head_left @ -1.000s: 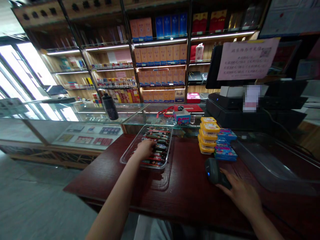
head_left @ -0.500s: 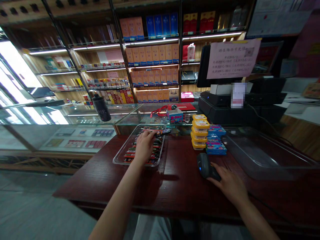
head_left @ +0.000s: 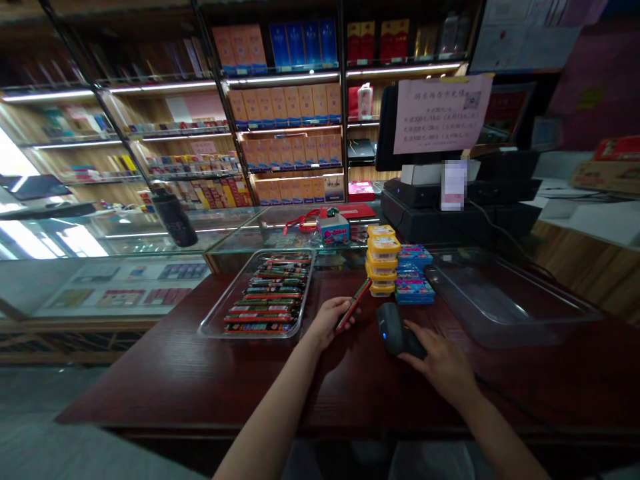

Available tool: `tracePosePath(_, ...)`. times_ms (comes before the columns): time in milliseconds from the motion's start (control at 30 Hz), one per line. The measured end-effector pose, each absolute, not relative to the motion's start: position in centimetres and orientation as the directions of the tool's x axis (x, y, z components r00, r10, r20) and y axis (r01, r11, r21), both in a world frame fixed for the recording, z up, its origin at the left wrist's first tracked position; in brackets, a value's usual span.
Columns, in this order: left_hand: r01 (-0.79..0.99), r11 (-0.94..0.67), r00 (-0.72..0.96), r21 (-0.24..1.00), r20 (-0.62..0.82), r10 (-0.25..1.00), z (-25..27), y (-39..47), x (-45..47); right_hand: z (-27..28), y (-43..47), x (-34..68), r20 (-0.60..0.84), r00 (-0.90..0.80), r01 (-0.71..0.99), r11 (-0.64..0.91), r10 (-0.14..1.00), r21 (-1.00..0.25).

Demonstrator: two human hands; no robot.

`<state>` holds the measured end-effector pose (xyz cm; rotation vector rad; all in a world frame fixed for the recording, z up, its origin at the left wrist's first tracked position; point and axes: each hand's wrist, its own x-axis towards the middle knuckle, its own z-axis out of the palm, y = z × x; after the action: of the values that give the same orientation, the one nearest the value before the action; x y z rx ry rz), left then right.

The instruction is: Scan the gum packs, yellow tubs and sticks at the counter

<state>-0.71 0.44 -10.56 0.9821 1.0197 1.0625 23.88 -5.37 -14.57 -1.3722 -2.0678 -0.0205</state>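
Between the fingers of my left hand (head_left: 334, 321) is a thin, stick-shaped snack packet (head_left: 355, 304) with a red edge, tilted up to the right. My right hand (head_left: 443, 360) grips the handle of a black barcode scanner (head_left: 393, 331) with a blue light on it, its head close to the packet. Left of my hands, a clear plastic tray (head_left: 210, 321) holds rows of similar packets (head_left: 273, 293). Beyond the scanner stand stacked yellow-lidded tubs (head_left: 383, 260), and blue boxes (head_left: 415, 283) are piled against their right side.
At right on the dark wooden desk (head_left: 165, 373) lies a clear plastic tray (head_left: 520, 327). Behind it are a monitor with a paper sign (head_left: 437, 117) and black machines (head_left: 415, 217). A black bottle (head_left: 175, 219) and a small box (head_left: 334, 230) stand on the glass counter.
My left hand has come away from the tray of packets, moving right with one packet toward the scanner. My right hand still holds the scanner. The view has turned slightly right.
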Motion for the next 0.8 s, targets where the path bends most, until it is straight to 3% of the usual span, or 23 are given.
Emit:
tracePosePath(167,-0.316,0.258,0.228,0.913,-0.191,0.955,-11.4,1.2,-1.8,-12.0,-5.1,24.3,0.257,-0.221,0.622,0.339,0.941,-0.706)
tracePosePath(333,-0.303,0.285,0.289,0.909,-0.197,0.937,-11.6,1.2,-2.5,-10.7,-4.5,24.0,-0.008,-0.245,0.378,0.087,0.97,-0.922)
tracePosePath(500,-0.328,0.298,0.326,0.896,-0.189,0.926,-11.6,1.3,-3.0,-10.9,-4.5,23.2,-0.139,-0.27,0.289,-0.057,0.953,-0.956)
tracePosePath(800,-0.281,0.325,0.381,0.903,-0.205,0.901,-11.7,1.5,-3.4,-10.8,-5.1,24.0,-0.158,-0.267,0.335,-0.063,0.95,-0.94)
